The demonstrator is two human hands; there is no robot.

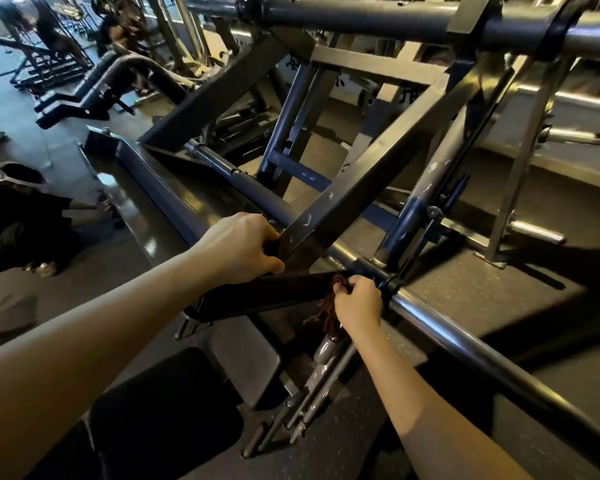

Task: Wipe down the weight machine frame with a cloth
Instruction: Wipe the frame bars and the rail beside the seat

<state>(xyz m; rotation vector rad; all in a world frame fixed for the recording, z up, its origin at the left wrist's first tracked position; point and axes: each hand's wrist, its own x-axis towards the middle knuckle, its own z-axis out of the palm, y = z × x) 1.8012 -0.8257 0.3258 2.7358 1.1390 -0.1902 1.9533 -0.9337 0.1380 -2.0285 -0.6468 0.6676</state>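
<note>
At the far left a person in dark clothes [18, 216] crouches on the gym floor [499, 209]. The left hand [239, 247] grips a dark slanted bar [368, 188] of the weight machine frame. Just right and lower, the right hand [359, 301] holds a dark red cloth [328, 311] against the frame beside a shiny round bar [465, 348].
</note>
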